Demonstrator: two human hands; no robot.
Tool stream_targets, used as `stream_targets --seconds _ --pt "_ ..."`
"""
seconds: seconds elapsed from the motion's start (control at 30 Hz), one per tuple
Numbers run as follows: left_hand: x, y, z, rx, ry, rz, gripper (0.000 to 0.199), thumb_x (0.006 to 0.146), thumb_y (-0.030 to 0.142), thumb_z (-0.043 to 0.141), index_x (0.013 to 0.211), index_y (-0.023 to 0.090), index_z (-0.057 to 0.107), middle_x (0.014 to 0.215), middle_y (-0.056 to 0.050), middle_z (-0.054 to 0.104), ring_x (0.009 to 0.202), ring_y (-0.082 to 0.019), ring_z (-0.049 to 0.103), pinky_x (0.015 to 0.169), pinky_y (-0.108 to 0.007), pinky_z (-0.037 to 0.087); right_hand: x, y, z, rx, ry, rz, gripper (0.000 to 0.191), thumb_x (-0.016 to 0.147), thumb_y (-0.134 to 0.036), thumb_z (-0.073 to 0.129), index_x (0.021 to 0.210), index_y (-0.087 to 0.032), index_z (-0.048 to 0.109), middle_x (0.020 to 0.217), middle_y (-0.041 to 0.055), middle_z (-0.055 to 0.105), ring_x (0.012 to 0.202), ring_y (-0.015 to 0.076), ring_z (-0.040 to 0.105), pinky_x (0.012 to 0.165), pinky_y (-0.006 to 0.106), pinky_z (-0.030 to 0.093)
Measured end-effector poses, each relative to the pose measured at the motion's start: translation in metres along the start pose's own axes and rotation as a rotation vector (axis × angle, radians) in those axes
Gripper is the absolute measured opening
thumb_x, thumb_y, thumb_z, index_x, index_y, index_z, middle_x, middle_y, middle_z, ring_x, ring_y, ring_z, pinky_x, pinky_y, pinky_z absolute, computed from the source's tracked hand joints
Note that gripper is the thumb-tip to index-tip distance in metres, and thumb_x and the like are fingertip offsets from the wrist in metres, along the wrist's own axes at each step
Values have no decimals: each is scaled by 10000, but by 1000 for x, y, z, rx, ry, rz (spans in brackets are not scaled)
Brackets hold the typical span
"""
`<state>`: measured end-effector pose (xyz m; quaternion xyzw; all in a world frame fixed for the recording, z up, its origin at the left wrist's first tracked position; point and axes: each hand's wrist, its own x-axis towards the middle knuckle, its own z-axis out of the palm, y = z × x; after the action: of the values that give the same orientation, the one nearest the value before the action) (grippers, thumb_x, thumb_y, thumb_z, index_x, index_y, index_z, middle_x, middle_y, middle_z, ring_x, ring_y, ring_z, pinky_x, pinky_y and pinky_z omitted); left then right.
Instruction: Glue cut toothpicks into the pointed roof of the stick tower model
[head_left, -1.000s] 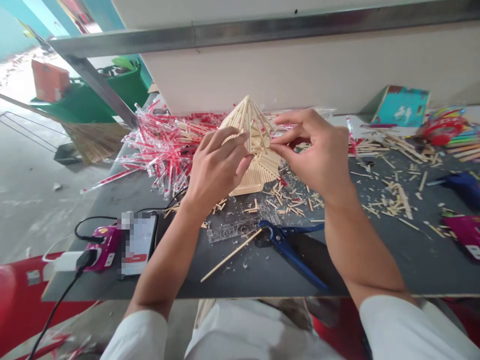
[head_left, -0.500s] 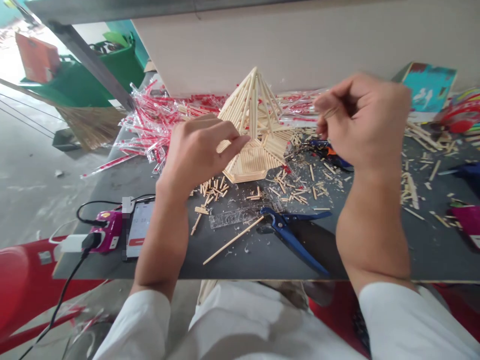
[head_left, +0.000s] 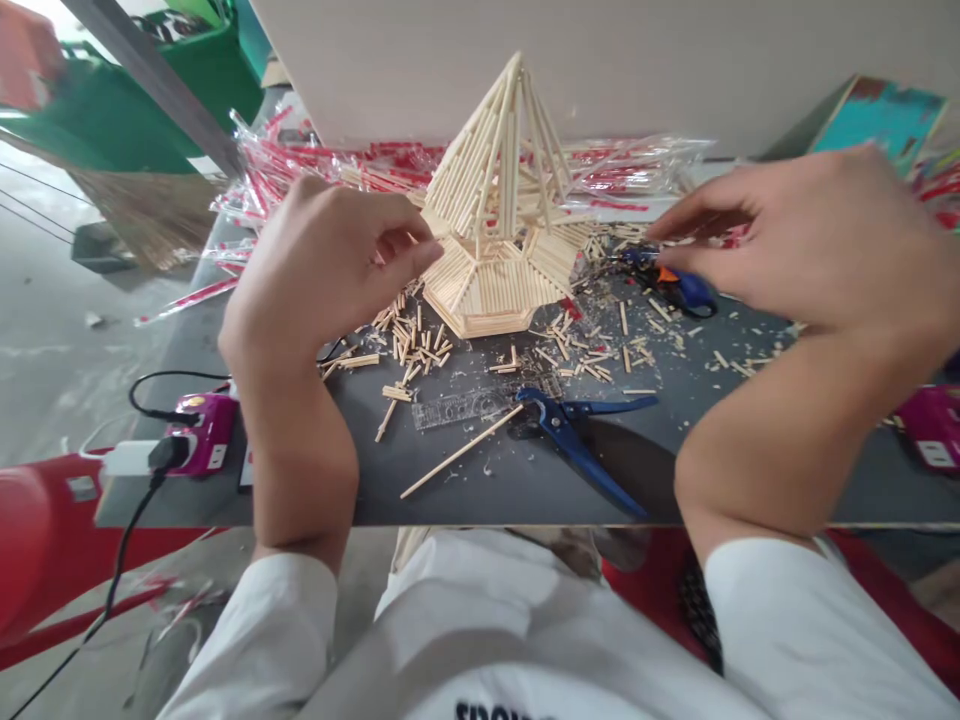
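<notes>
A cone-like tower of thin wooden sticks point(head_left: 513, 150) stands on a many-sided stick base point(head_left: 499, 290) at the middle of the table. Just left of it hovers my left hand point(head_left: 330, 260), its thumb and bent fingers slightly apart beside the base, with nothing seen between them. My right hand point(head_left: 810, 235) is raised to the right of the tower, fingers loosely curved and a little apart, near orange-and-blue pliers point(head_left: 690, 290). Nothing shows in it. Nearer me lie a clear ruler point(head_left: 457, 409), one long stick point(head_left: 459, 453) and a blue-handled cutter point(head_left: 581, 450).
Short stick pieces point(head_left: 420, 340) litter the grey table point(head_left: 300, 510). Red-and-clear wrappers point(head_left: 300, 150) lie along the back. A purple power socket point(head_left: 204, 435) with cables is at the left edge, another purple box point(head_left: 930, 425) at the right. Green bins point(head_left: 127, 120) stand beyond.
Both hands have moved outward, away from the tower, and the right hand's fingers have loosened. The view has tilted down, with more of my shirt showing. My left forearm now covers most of the phone.
</notes>
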<state>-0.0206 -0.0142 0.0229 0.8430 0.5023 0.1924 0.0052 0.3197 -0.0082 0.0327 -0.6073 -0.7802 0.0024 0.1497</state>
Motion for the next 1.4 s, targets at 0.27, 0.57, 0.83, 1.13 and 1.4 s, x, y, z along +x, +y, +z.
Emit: stream_targets --seconds 0.27,0.57,0.83,1.13,1.4 --pt "1 1 3 -13 -31 0 254 981 369 616 1097 226 790 833 3 770 828 -193 734 883 -347 509 -30 -107 60 99 -500 -746 210 948 -24 497 939 -158 659 873 47 665 700 153 563 623 317 303" --pt "-3 -5 2 -25 -77 -67 413 1000 482 542 1098 138 748 865 4 757 894 -154 677 1075 -358 448 -47 -150 109 100 -748 -879 309 889 80 507 1093 -114 632 1070 117 636 878 220 682 738 340 481" --pt "-3 -8 -1 0 -62 -41 252 983 420 610 1061 239 767 815 17 770 817 -159 688 933 -344 495 -56 -153 135 127 -634 -976 209 963 -6 476 1033 -114 640 1077 114 618 942 242 644 797 374 515" --pt "-3 -7 -3 31 -58 9 239 990 376 632 1078 198 765 819 10 778 832 -165 721 846 -325 483 -60 -156 129 187 -614 -949 222 987 -26 451 1035 -115 648 1136 138 595 979 225 566 879 369 492" --pt "-3 -6 -2 14 -70 -4 227 986 381 637 1063 206 760 820 5 777 807 -156 712 772 -296 450 -65 -153 126 202 -779 -982 224 960 -23 470 1053 -106 656 1151 136 602 1004 236 569 844 334 485"
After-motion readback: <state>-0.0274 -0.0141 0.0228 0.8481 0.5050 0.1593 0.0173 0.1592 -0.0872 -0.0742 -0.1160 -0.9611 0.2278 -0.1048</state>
